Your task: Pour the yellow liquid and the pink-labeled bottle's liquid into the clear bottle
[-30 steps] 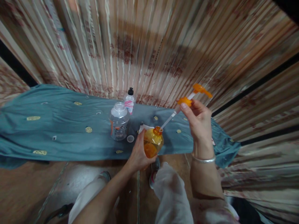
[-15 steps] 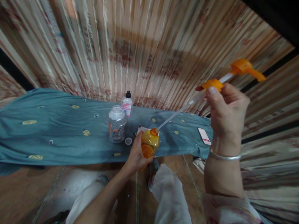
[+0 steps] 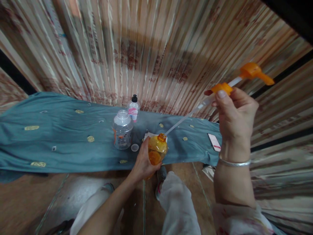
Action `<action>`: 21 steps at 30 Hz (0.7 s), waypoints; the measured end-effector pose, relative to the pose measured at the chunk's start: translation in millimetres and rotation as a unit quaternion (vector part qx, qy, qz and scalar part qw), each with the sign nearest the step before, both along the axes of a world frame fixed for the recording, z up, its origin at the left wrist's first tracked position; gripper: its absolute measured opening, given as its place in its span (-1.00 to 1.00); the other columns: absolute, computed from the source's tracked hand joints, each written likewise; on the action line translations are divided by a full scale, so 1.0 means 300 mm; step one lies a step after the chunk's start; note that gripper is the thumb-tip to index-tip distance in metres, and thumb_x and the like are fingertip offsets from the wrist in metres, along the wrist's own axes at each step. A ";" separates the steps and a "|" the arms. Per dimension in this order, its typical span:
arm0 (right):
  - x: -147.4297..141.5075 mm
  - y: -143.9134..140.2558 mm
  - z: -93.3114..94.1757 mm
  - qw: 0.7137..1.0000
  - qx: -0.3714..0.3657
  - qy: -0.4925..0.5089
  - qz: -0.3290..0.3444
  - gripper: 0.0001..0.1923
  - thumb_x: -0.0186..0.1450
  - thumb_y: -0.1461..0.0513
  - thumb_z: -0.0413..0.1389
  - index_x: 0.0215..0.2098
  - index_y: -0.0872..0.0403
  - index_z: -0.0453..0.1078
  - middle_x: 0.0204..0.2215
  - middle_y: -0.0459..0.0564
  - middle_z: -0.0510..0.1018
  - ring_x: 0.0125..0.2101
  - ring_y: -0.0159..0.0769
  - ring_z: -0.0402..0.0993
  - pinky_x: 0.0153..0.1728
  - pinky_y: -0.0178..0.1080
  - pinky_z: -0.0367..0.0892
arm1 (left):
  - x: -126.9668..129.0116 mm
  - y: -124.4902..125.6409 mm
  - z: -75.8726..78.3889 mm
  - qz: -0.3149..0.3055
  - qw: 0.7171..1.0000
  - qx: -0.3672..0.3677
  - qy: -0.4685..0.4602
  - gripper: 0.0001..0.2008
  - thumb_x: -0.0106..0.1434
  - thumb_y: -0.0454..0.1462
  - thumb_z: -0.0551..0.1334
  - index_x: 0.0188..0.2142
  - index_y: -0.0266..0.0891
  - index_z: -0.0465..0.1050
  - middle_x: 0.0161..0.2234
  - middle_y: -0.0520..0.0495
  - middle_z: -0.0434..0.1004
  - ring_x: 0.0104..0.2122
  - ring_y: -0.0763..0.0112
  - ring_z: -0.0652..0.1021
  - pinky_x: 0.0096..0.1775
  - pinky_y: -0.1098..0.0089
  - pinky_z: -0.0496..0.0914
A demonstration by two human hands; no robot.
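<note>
My left hand [image 3: 144, 163] is wrapped round a clear orange bottle [image 3: 157, 149] with an uncapped neck, held near the front edge of the cloth-covered surface. High on the right, my right hand [image 3: 236, 112] pinches the collar of an orange pump dispenser [image 3: 253, 71]. The pump's long clear tube slants down to the left. Its lower end is close by the bottle's neck; whether it touches the rim I cannot tell. Left of the bottle stands a clear plastic jar [image 3: 122, 130] without a lid, with a small white cap [image 3: 134, 148] lying beside it.
A small bottle with a black top and pink label [image 3: 133, 109] stands behind the jar. A phone [image 3: 214, 142] lies at the right end of the green cloth [image 3: 66, 130]. Pleated curtains [image 3: 146, 58] hang behind and to the right. A pale paper lies partly behind the orange bottle.
My right hand and the pump have shifted slightly to the left. The left hand and the orange bottle stay almost where they were.
</note>
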State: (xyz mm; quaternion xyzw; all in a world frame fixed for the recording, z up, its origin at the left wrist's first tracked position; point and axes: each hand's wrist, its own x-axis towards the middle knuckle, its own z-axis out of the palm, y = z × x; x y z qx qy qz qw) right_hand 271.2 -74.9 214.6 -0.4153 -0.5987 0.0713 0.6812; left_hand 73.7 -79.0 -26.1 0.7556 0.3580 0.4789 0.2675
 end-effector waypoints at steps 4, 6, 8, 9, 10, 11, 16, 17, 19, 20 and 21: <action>0.022 0.000 0.030 1.000 0.013 -0.015 -0.020 -0.88 0.13 0.18 0.27 -0.39 0.06 0.52 -0.47 -0.15 0.57 -0.38 -0.38 0.53 -0.30 -0.26 0.39 | -0.002 0.000 0.001 0.002 1.000 -0.015 -0.004 0.14 -0.10 -0.26 0.42 0.33 -0.20 -0.29 0.25 -0.35 0.07 0.22 -0.10 0.22 0.17 -0.08 0.19; 0.041 0.008 0.066 0.998 0.045 -0.026 -0.037 -0.89 0.14 0.18 0.27 -0.41 0.06 0.52 -0.53 -0.17 0.53 -0.43 -0.41 0.50 -0.35 -0.28 0.35 | -0.005 -0.001 0.002 0.003 1.000 -0.028 -0.004 0.14 -0.09 -0.27 0.41 0.33 -0.17 -0.30 0.25 -0.35 0.07 0.22 -0.10 0.22 0.16 -0.09 0.20; 0.058 0.029 0.103 0.996 0.069 -0.036 -0.047 -0.87 0.13 0.17 0.27 -0.41 0.08 0.52 -0.52 -0.16 0.53 -0.49 -0.44 0.47 -0.39 -0.29 0.32 | -0.008 -0.001 0.001 0.002 0.999 -0.041 -0.002 0.15 -0.09 -0.28 0.41 0.33 -0.15 -0.32 0.25 -0.34 0.07 0.22 -0.10 0.22 0.15 -0.09 0.22; 0.065 0.047 0.117 0.995 0.073 -0.040 -0.047 -0.85 0.13 0.16 0.27 -0.40 0.09 0.51 -0.50 -0.14 0.54 -0.49 -0.45 0.46 -0.39 -0.29 0.31 | -0.010 -0.001 0.000 0.000 0.999 -0.045 -0.002 0.15 -0.08 -0.28 0.41 0.33 -0.14 -0.33 0.25 -0.34 0.07 0.22 -0.10 0.22 0.14 -0.09 0.23; 0.069 0.070 0.123 0.995 0.074 -0.042 -0.045 -0.83 0.12 0.15 0.28 -0.40 0.10 0.50 -0.48 -0.12 0.55 -0.48 -0.44 0.46 -0.37 -0.28 0.32 | -0.011 0.000 -0.002 -0.001 0.999 -0.046 -0.002 0.15 -0.08 -0.28 0.41 0.33 -0.14 -0.33 0.25 -0.34 0.07 0.22 -0.10 0.22 0.13 -0.10 0.24; 0.072 0.099 0.122 0.995 0.074 -0.046 -0.047 -0.79 0.09 0.14 0.30 -0.40 0.10 0.49 -0.47 -0.10 0.55 -0.47 -0.43 0.46 -0.35 -0.27 0.34 | -0.012 0.000 -0.003 -0.002 0.999 -0.045 -0.002 0.16 -0.08 -0.27 0.41 0.33 -0.13 -0.34 0.25 -0.34 0.08 0.22 -0.10 0.22 0.13 -0.10 0.24; 0.053 0.300 -0.045 0.984 -0.036 -0.158 -0.073 -0.65 0.11 0.10 0.25 -0.19 0.12 0.44 -0.30 -0.02 0.59 -0.37 -0.34 0.47 -0.24 -0.19 0.38 | -0.014 -0.001 -0.007 0.010 0.999 -0.041 -0.013 0.15 -0.08 -0.28 0.42 0.33 -0.10 -0.32 0.26 -0.32 0.06 0.22 -0.08 0.23 0.17 -0.09 0.18; 0.043 0.342 -0.103 0.968 -0.073 -0.219 -0.097 -0.64 0.15 0.11 0.22 -0.14 0.12 0.43 -0.26 -0.01 0.58 -0.35 -0.31 0.47 -0.22 -0.17 0.37 | -0.015 -0.003 -0.006 0.012 0.999 -0.040 -0.014 0.15 -0.08 -0.29 0.42 0.33 -0.11 -0.32 0.26 -0.32 0.06 0.22 -0.08 0.22 0.17 -0.08 0.17; 0.021 0.414 -0.225 0.926 -0.128 -0.327 -0.141 -0.62 0.19 0.17 0.17 -0.04 0.14 0.39 -0.20 0.05 0.57 -0.26 -0.24 0.45 -0.16 -0.15 0.35 | -0.017 -0.006 -0.003 0.014 0.999 -0.040 -0.014 0.15 -0.08 -0.30 0.42 0.33 -0.15 -0.31 0.26 -0.35 0.06 0.22 -0.09 0.22 0.17 -0.07 0.18; 0.008 0.444 -0.285 0.900 -0.156 -0.381 -0.145 -0.61 0.21 0.21 0.13 -0.01 0.17 0.36 -0.15 0.09 0.55 -0.19 -0.20 0.43 -0.10 -0.14 0.33 | -0.019 -0.007 -0.001 0.016 0.999 -0.042 -0.013 0.15 -0.09 -0.30 0.42 0.33 -0.17 -0.31 0.26 -0.36 0.06 0.22 -0.09 0.22 0.17 -0.07 0.18; -0.005 0.470 -0.341 0.869 -0.181 -0.437 -0.145 -0.62 0.24 0.26 0.09 0.01 0.21 0.34 -0.10 0.13 0.53 -0.12 -0.17 0.40 -0.05 -0.15 0.30 | -0.021 -0.009 0.001 0.017 0.999 -0.044 -0.012 0.15 -0.09 -0.30 0.42 0.33 -0.18 -0.31 0.26 -0.36 0.06 0.22 -0.09 0.23 0.17 -0.06 0.18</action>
